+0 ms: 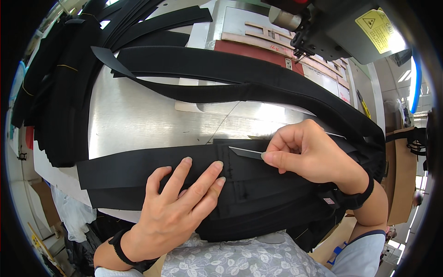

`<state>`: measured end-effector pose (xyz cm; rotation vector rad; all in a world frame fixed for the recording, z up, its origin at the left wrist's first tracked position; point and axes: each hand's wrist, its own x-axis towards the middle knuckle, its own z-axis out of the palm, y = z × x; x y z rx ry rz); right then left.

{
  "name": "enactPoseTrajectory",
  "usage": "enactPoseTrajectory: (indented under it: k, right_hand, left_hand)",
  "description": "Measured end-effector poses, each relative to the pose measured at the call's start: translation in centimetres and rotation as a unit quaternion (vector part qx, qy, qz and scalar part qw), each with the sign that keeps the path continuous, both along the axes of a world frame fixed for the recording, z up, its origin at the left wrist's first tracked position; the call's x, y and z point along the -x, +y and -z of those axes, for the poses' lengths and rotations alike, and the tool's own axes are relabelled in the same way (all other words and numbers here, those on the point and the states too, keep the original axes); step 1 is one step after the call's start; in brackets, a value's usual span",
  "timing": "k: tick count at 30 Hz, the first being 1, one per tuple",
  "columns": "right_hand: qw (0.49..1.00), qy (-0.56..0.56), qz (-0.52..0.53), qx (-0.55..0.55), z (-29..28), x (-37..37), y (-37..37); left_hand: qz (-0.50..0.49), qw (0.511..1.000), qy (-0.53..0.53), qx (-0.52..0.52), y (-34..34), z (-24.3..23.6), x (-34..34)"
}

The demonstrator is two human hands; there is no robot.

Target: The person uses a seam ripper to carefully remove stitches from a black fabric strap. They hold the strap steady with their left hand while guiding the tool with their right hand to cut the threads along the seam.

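1. Nearest the camera, the person's floral-print garment (240,261) fills the lower edge, with a black wristband on each wrist.
2. At far left, a stack of black fabric strips (55,92) lies on the metal worktable (138,120), reaching from the upper edge down toward the table's front.
3. The left hand (177,207) lies flat and released, fingers spread, pressing down on the black fabric panel (129,173) that lies across the table's front edge and hangs toward the person's lap. It grips nothing; the fingertips (187,160) rest just beside a vertical seam in the panel.
4. A long curved black strap piece (240,76) arcs across the middle of the table, from the upper left down to the right edge.
5. The right hand (311,154) is closed around a slim metal blade (245,152), pinched between thumb and forefinger. The blade's tip points left and touches the panel near the seam, close to the left hand's fingertips.
6. At upper right stands a grey sewing machine (341,32) bearing a yellow warning label, with wooden templates (258,39) lying beneath it.
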<state>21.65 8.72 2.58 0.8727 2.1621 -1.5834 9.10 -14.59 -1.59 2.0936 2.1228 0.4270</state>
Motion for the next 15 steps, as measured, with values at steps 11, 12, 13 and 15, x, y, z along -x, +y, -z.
enactPoseTrajectory:
  k: [11, 12, 13, 15]
  right_hand:
    - [1.0, -0.009, -0.025, -0.005, -0.1, 0.72, 0.51]
    - [1.0, -0.008, -0.028, -0.006, -0.06, 0.7, 0.56]
    - [0.999, -0.006, -0.031, -0.007, 0.02, 0.67, 0.61]
    - [0.999, 0.0, -0.034, -0.009, 0.12, 0.67, 0.59]
  left_hand:
    - [-0.003, 1.0, 0.003, -0.002, 0.03, -0.03, 0.01]
    - [-0.004, 1.0, 0.002, -0.001, 0.03, -0.07, 0.0]
    - [-0.004, 1.0, 0.002, -0.001, 0.04, -0.1, -0.04]
    - [-0.006, 1.0, 0.005, 0.001, -0.06, -0.15, -0.03]
